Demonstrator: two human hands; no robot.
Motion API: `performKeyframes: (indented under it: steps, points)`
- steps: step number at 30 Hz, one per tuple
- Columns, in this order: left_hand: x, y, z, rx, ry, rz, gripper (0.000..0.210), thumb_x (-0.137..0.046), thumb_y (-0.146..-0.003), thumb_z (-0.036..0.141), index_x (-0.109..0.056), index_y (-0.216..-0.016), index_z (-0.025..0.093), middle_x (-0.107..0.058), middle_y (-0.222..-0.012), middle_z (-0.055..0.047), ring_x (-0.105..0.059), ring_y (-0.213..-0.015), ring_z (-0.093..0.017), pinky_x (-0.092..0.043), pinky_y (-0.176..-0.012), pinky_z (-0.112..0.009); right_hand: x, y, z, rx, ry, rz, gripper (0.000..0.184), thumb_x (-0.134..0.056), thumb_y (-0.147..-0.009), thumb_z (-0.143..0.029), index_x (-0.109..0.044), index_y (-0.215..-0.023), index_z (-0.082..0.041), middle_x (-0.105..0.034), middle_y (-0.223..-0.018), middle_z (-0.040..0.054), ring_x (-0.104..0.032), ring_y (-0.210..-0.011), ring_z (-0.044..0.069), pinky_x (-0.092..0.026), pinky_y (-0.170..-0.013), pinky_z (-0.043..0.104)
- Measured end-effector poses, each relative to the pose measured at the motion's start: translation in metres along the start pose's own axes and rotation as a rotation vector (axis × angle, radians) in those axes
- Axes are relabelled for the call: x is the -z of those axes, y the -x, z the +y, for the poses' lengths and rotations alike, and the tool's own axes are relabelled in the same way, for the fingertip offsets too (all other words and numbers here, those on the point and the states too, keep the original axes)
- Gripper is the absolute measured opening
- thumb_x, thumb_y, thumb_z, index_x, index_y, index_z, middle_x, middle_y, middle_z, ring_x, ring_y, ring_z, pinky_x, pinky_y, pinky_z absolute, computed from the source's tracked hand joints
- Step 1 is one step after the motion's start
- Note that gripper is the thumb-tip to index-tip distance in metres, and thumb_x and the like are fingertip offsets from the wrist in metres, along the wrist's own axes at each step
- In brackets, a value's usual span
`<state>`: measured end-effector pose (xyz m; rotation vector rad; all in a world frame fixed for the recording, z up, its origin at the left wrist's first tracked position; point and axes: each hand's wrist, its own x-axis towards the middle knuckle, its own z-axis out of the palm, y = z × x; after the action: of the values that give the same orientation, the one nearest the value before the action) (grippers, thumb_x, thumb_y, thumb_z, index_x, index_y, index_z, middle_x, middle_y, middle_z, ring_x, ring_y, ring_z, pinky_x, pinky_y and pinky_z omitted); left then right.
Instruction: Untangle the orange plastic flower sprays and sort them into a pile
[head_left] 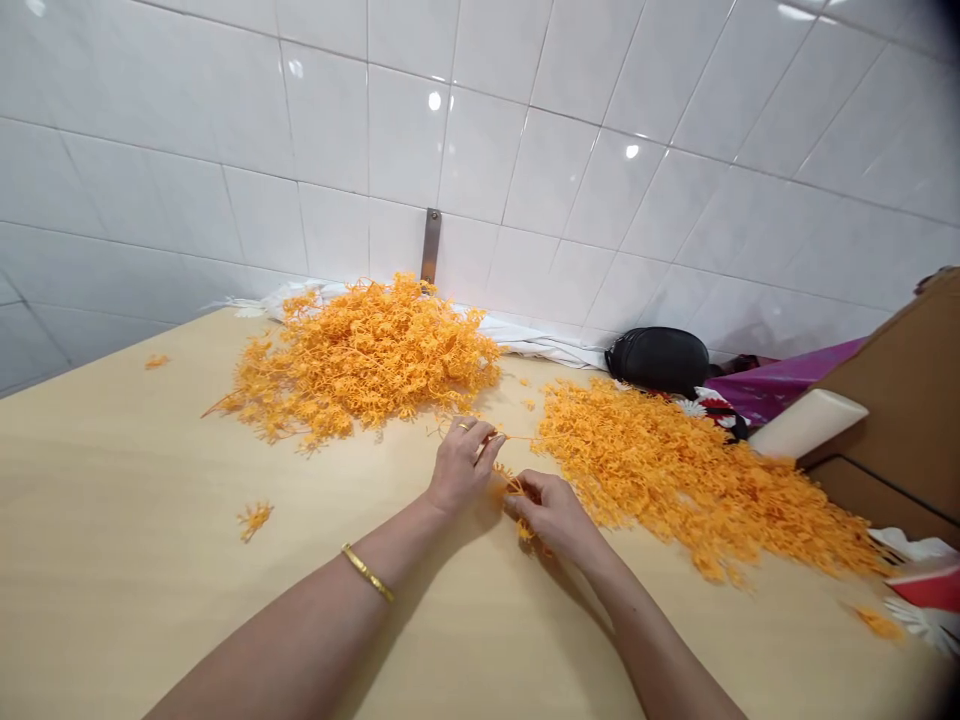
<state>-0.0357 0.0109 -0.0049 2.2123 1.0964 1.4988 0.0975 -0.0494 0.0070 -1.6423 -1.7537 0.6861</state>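
Observation:
My left hand (465, 462), wearing a ring and a gold bangle, is closed with its thumb and fingertips pinched on a thin orange stem. This stem reaches right toward the flatter pile of orange sprigs (637, 450). Close beside it, my right hand (553, 512) is closed on an orange sprig (510, 480), whose frilly tips stick out past the fingers and hang below them. The fingers partly hide both stems. Beyond my left hand rises a taller, bushy heap of orange sprigs (367, 360). A loose orange piece (255, 520) lies on the table to the left.
The pale wooden table (135, 600) meets a white tiled wall (495, 150). At the right are a black pouch (660, 358), a cream roll (810, 422), purple sheeting (780, 385) and a cardboard box (900, 400). White cloth (536, 340) lies along the back edge.

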Motion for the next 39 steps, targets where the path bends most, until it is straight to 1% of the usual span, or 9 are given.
performKeyframes:
  steps: [4, 8, 10, 13, 19, 23, 28, 35, 39]
  points:
    - [0.003, -0.001, 0.003, -0.022, -0.044, 0.227, 0.022, -0.047, -0.076, 0.029, -0.049, -0.093, 0.015, -0.050, -0.094, -0.009, -0.041, -0.094, -0.019, -0.035, -0.082, -0.033, 0.006, -0.016, 0.012, -0.070, 0.123, 0.277, 0.028, -0.049, -0.069, -0.033, -0.035, -0.049, -0.019, -0.035, -0.044, -0.0051, -0.033, -0.045, 0.009, -0.023, -0.045, 0.022]
    - [-0.001, 0.002, 0.003, 0.092, 0.054, 0.065, 0.020, -0.040, -0.079, 0.029, -0.046, -0.065, 0.017, -0.047, -0.066, -0.003, -0.044, -0.071, -0.015, -0.036, -0.066, -0.029, 0.010, -0.028, 0.011, -0.079, 0.227, 0.426, 0.021, -0.048, -0.070, -0.033, -0.037, -0.057, -0.019, -0.040, -0.049, -0.0041, -0.038, -0.048, 0.011, -0.025, -0.047, 0.023]
    - [-0.005, 0.003, 0.001, 0.196, 0.160, -0.069, 0.031, -0.037, -0.081, 0.032, -0.041, -0.053, 0.017, -0.041, -0.055, 0.000, -0.041, -0.058, -0.013, -0.034, -0.058, -0.026, 0.003, -0.031, 0.007, -0.051, 0.201, 0.408, 0.013, -0.048, -0.070, -0.031, -0.043, -0.068, -0.019, -0.047, -0.059, -0.0019, -0.043, -0.055, 0.013, -0.030, -0.050, 0.023]
    - [-0.010, 0.002, 0.000, 0.393, 0.408, -0.145, 0.035, -0.036, -0.080, 0.037, -0.045, -0.053, 0.017, -0.042, -0.051, 0.001, -0.040, -0.051, -0.010, -0.032, -0.052, -0.024, -0.010, -0.033, -0.001, 0.020, 0.148, 0.299, 0.012, -0.045, -0.072, -0.028, -0.046, -0.078, -0.018, -0.051, -0.075, 0.0023, -0.048, -0.066, 0.014, -0.036, -0.059, 0.025]
    - [-0.006, -0.003, 0.000, 0.682, 0.768, -0.128, 0.015, -0.054, -0.067, 0.029, -0.050, -0.066, 0.014, -0.048, -0.055, 0.002, -0.042, -0.047, -0.007, -0.032, -0.045, -0.019, -0.009, -0.030, -0.015, 0.079, 0.017, 0.039, 0.018, -0.053, -0.067, -0.027, -0.054, -0.082, -0.017, -0.052, -0.085, 0.0049, -0.048, -0.081, 0.018, -0.037, -0.069, 0.029]
    - [-0.003, -0.004, 0.000, 0.714, 0.802, -0.118, 0.008, -0.052, -0.066, 0.021, -0.050, -0.064, 0.014, -0.050, -0.054, 0.002, -0.040, -0.043, -0.005, -0.031, -0.042, -0.018, 0.002, -0.034, -0.008, 0.029, -0.421, -0.135, 0.032, -0.058, -0.066, -0.037, -0.057, -0.093, -0.018, -0.057, -0.090, 0.0049, -0.051, -0.085, 0.018, -0.039, -0.071, 0.028]
    - [-0.002, -0.005, 0.002, 0.724, 0.794, -0.171, 0.015, -0.053, -0.069, 0.027, -0.055, -0.064, 0.013, -0.053, -0.055, 0.000, -0.043, -0.045, -0.006, -0.032, -0.043, -0.018, -0.002, -0.048, 0.016, -0.100, -0.829, 0.036, 0.038, -0.055, -0.067, -0.042, -0.058, -0.095, -0.017, -0.060, -0.091, 0.0068, -0.054, -0.078, 0.016, -0.042, -0.065, 0.027]
    - [-0.010, -0.004, 0.011, 0.685, 0.776, -0.171, 0.019, -0.059, -0.066, 0.030, -0.055, -0.058, 0.012, -0.048, -0.052, 0.002, -0.043, -0.049, -0.006, -0.035, -0.050, -0.019, -0.015, -0.053, 0.025, 0.045, -0.593, 0.208, 0.022, -0.055, -0.067, -0.031, -0.060, -0.080, -0.015, -0.061, -0.078, 0.0059, -0.054, -0.074, 0.018, -0.042, -0.068, 0.030]
    - [-0.014, -0.010, 0.015, 0.738, 0.746, -0.188, 0.014, -0.060, -0.061, 0.021, -0.050, -0.055, 0.013, -0.044, -0.047, 0.004, -0.039, -0.044, -0.005, -0.030, -0.046, -0.019, -0.017, -0.050, 0.020, 0.061, -0.636, 0.276, 0.027, -0.053, -0.064, -0.023, -0.056, -0.090, -0.015, -0.058, -0.087, 0.0057, -0.053, -0.074, 0.015, -0.042, -0.067, 0.027]
